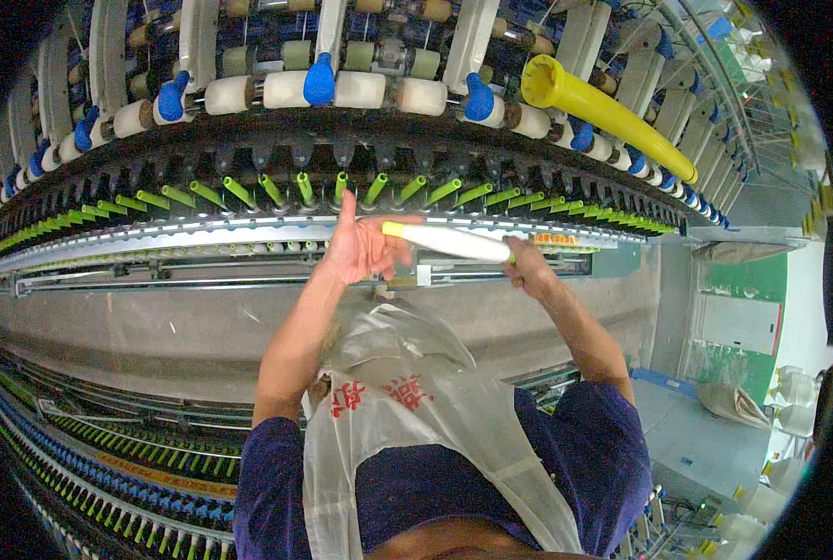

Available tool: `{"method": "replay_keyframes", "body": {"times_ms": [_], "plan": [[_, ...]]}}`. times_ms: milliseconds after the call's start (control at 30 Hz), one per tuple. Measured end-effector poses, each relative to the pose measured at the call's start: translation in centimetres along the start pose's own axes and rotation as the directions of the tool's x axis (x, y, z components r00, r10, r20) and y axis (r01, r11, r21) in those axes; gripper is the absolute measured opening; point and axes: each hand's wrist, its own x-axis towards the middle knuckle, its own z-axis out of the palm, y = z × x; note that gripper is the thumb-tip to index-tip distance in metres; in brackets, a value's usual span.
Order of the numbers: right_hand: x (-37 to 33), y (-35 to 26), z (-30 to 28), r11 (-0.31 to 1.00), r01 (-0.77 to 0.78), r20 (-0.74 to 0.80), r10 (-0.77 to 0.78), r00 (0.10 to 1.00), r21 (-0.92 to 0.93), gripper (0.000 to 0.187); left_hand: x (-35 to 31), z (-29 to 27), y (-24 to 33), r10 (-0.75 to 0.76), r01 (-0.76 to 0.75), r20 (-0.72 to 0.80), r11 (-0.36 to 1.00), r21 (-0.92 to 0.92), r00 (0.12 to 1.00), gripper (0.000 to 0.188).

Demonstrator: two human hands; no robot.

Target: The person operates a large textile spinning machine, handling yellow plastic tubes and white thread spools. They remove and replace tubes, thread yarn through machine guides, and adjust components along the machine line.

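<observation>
Holding a bobbin (pixel 458 243) before green pegs (pixel 375 190)
Gripping its right end with the right hand (pixel 531 271); extending the left hand (pixel 365 250), unclenched and thumb raised, beside its yellow left end, cannot tell whether touching; lying crosswise between both hands, beyond the apron (pixel 379 373)

Large red characters (pixel 405 392) stand across the clear plastic apron (pixel 472 429); orange lettering (pixel 558 239) near the machine rail's right end is too small to read.
</observation>
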Motion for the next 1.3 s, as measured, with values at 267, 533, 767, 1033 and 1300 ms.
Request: {"method": "replay_keyframes", "body": {"times_ms": [267,533,767,1033,1300], "plan": [[1.6,2.0,-0.8,0.51,0.203,0.495,0.541,0.68,-0.836,0.04,-1.1,13.6,-5.1,0.349,-0.181,0.005,0.474,0.862,0.937,0.02],[12.0,6.9,19.0,0.05,0.467,0.339,-0.62,0.707,-0.883,0.029,-6.6,7.7,-2.4,-0.35,-0.075,0.354,0.612,0.787,0.867,0.028],[16.1,2.3,24.8,0.217,0.51,0.314,-0.573,0.757,-0.832,0.055,-14.0,-6.9,1.3,-0.304,0.428,-0.327,0.789,0.44,0.895,0.021],[19.0,4.9,23.5,0.113,0.509,0.244,-0.777,0.581,-0.853,0.036,-4.4,-12.3,-1.9,0.042,0.115,-0.551,0.962,0.247,0.834,0.02],[21.1,6.0,23.2,0.189,0.579,0.073,-0.914,0.4,-0.793,0.014,1.1,-15.2,-2.8,0.02,0.062,-0.606,0.991,0.114,0.795,0.019]]}}
